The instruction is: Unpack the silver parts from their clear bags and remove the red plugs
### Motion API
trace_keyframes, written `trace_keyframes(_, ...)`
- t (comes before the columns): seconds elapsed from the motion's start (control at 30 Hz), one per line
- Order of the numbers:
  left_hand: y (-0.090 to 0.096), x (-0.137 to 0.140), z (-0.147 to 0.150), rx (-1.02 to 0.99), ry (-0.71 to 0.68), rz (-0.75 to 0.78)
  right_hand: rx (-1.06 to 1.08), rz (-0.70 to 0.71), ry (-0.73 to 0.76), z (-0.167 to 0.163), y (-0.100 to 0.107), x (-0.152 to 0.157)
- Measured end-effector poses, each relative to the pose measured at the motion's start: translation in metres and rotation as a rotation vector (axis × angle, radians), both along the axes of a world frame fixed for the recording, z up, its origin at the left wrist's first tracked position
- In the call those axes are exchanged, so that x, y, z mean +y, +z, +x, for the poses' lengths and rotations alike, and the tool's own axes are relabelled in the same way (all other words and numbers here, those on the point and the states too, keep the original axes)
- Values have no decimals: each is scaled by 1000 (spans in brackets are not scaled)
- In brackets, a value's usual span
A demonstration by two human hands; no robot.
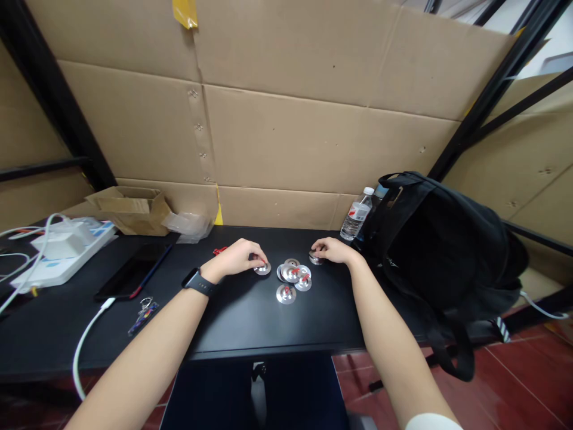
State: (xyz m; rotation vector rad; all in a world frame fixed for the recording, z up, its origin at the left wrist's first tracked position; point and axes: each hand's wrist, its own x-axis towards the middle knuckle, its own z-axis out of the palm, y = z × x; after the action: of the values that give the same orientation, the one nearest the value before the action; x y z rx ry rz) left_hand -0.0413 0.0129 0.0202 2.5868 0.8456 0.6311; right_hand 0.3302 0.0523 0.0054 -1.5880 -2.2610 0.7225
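The left hand (245, 255) had its thumb and fingertips drawn together on a silvery left-hand disc (263, 269), which lay at or just above the table (250, 325). The right hand (331, 249), curled with its fingertips down, gripped a right-hand disc (316, 258) by its near-side rim; whether a second one lay beneath could not be told. Between the hands, and slightly nearer the body, lay an overlapping pile of metal discs (291, 274), several with red ties at their domed centres; a lone disc (286, 294) lay apart on the body side of the pile.

Judged by their look, the discs were light, stiff and smooth, apt to slide over one another, and unlikely to break, though a thin rim might bend. The raised centre or its tie seemed the surest hold; a flat rim would probably be harder to lift.

Just beyond the left wrist, which bore a smartwatch (199, 282), lay a red cord (219, 251). Farther left were a keyring (144, 315) and a dark tablet (134, 270). Beyond the right hand stood a water bottle (357, 214), with a black backpack (452, 251) farther right.
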Motion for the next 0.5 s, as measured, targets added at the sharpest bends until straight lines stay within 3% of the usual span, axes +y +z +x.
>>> trace_keyframes(0.27, 4, -2, 1, -5, 15, 17, 198, -151, 20, 2, -1, 1)
trace_keyframes(0.5, 4, -2, 1, -55, 4, 12, 264, -189, 92, 3, 10, -10)
